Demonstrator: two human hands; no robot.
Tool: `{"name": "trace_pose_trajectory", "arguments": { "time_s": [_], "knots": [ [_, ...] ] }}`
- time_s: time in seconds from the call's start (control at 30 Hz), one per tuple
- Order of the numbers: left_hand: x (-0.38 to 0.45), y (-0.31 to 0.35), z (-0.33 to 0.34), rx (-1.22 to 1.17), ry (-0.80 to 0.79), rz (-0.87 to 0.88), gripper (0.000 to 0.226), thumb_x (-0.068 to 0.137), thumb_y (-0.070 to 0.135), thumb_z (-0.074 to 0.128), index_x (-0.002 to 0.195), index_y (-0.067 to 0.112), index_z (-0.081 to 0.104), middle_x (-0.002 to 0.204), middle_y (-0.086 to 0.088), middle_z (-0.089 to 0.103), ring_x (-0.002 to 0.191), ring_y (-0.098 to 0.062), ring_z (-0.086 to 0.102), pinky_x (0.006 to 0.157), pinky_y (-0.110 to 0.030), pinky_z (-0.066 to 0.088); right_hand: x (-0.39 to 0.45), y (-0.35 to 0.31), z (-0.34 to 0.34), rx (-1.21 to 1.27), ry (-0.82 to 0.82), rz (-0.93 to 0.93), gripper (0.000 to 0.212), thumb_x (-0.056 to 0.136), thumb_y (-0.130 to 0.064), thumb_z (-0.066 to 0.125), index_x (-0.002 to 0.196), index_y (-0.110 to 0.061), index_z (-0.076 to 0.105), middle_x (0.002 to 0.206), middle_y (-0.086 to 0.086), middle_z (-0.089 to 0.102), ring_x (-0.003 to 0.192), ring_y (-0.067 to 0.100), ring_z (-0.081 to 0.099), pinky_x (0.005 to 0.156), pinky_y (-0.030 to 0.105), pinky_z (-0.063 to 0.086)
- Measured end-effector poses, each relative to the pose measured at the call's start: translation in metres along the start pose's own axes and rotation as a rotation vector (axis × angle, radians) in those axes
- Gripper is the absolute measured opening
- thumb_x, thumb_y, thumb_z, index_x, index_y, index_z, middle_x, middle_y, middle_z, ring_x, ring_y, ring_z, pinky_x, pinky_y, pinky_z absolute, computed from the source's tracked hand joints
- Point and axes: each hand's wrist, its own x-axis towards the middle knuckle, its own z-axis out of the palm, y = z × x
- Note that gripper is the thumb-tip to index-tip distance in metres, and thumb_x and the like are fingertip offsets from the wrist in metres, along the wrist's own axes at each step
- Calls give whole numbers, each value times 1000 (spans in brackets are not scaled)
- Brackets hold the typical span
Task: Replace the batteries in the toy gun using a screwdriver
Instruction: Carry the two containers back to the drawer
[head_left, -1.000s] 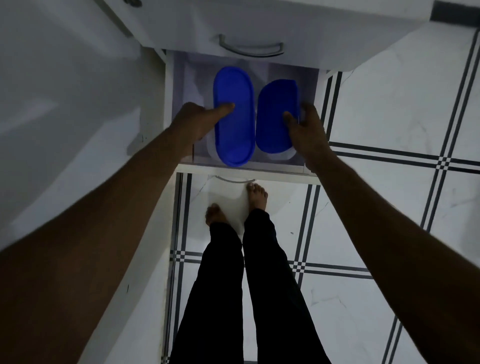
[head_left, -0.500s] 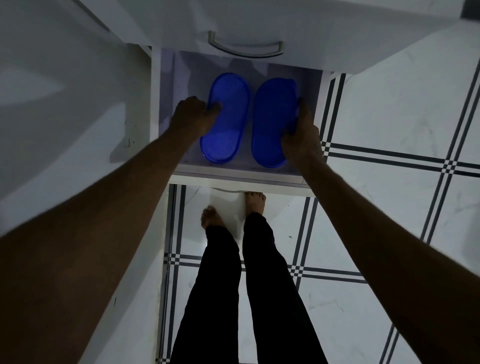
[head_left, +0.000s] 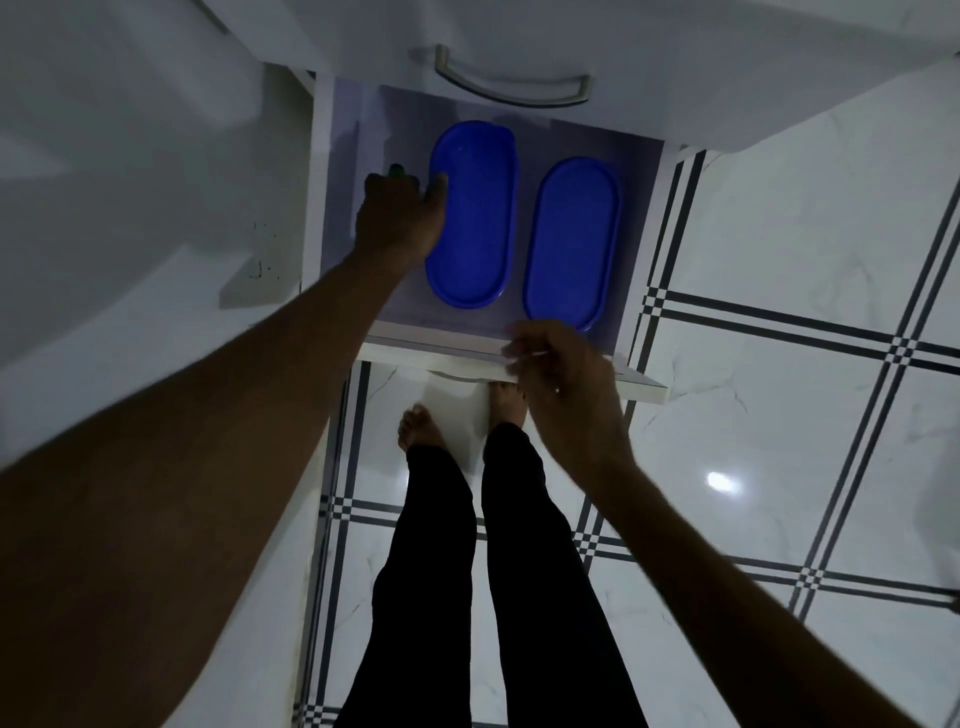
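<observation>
No toy gun, batteries or screwdriver clearly in view; only a small dark, green-tipped object (head_left: 397, 170) poking out just past the left hand (head_left: 400, 218), near the drawer's left wall, too dim to name. Possibly the tool being hunted, but cannot tell. Left hand now deeper and further left than half a second ago, off the near blue lid's flank and curled down over that spot; whether grasping the object or merely touching it, not visible. Thumb touching the left edge of the left blue oval container (head_left: 474, 213).

Right hand (head_left: 563, 374) withdrawn from the right blue oval container (head_left: 571, 244), now over the front edge of the open drawer (head_left: 498, 358), fingers loosely bent and blurred, holding nothing visible. Both containers lying flat side by side, lids on, the right one set nearer the front edge than a second ago.

Judged from this: still the search stage, no step on the toy begun. Shift to the drawer's left side suggests something found beside the containers rather than inside them.

Above, a closed drawer front with metal handle (head_left: 511, 93). Below, bare feet and black trousers on a white tiled floor (head_left: 779, 260).
</observation>
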Motion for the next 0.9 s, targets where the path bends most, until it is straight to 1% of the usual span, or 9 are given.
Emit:
{"name": "trace_pose_trajectory", "arguments": {
  "time_s": [0.13, 0.2, 0.27, 0.37, 0.43, 0.5, 0.63, 0.77, 0.9],
  "knots": [
    [0, -5, -7, 119, 18, -42, 53, 101, 42, 28, 118, 1, 56, 126, -25, 50, 107, -33, 55, 86, -36, 42, -27, 25, 26, 239, -219, 304, 23, 96, -2, 54, 114, -11, 66, 107, 11, 71, 90, 14, 69, 78, 25, 58],
    [5, -5, -7, 185, -11, -66, 41, 101, 28, 32, 126, 3, 51, 133, -24, 45, 113, -34, 51, 86, -34, 40, -33, 42, 38, 623, -248, 617, 33, 99, 2, 48, 131, 1, 53, 125, 28, 60, 96, 24, 66, 74, 25, 59],
    [10, -5, -7, 227, -24, -74, 39, 99, 20, 36, 135, 9, 46, 142, -20, 37, 118, -32, 49, 81, -29, 37, -31, 60, 48, 831, -190, 762, 43, 99, 1, 49, 141, 3, 40, 137, 29, 51, 112, 35, 61, 77, 28, 60],
    [9, -5, -7, 236, 15, -25, 40, 97, 18, 42, 136, 13, 47, 144, -17, 33, 120, -30, 49, 84, -27, 41, -15, 68, 56, 777, -116, 774, 64, 79, -20, 73, 136, -14, 46, 132, 14, 56, 115, 30, 61, 73, 33, 61],
    [0, -4, -8, 253, 41, -7, 42, 98, 22, 46, 139, 13, 46, 146, -16, 29, 120, -26, 49, 89, -23, 40, -4, 70, 59, 819, -54, 782, 69, 72, -16, 77, 134, -10, 46, 126, 16, 58, 105, 26, 65, 73, 32, 59],
    [-7, -10, -10, 258, 81, 54, 40, 98, 24, 47, 136, 12, 50, 142, -16, 37, 115, -23, 53, 86, -19, 36, 6, 67, 60, 921, -10, 794, 64, 79, -3, 72, 135, 3, 42, 118, 19, 60, 94, 21, 67, 73, 32, 60],
    [-33, -22, -16, 59, 188, 168, 29, 95, 20, 53, 120, 8, 61, 119, -10, 60, 104, -18, 62, 88, -23, 50, 17, 57, 61, 1039, 62, 790, 48, 78, 12, 67, 123, 12, 49, 105, 22, 61, 89, 23, 66, 69, 32, 61],
    [-88, -30, -26, -169, 372, 293, 21, 93, 12, 53, 109, 9, 65, 111, 0, 64, 97, -9, 62, 85, -16, 50, 24, 49, 59, 996, 54, 733, 19, 82, 15, 61, 97, 5, 59, 86, 15, 60, 82, 21, 63, 78, 33, 60],
    [-133, -34, -31, -294, 412, 334, 24, 89, 2, 49, 99, 10, 69, 100, 5, 68, 92, -4, 63, 84, -15, 50, 45, 35, 48, 1018, 34, 668, 23, 83, 17, 56, 96, -2, 54, 82, 9, 56, 81, 20, 61, 80, 33, 58]
  ]
}}
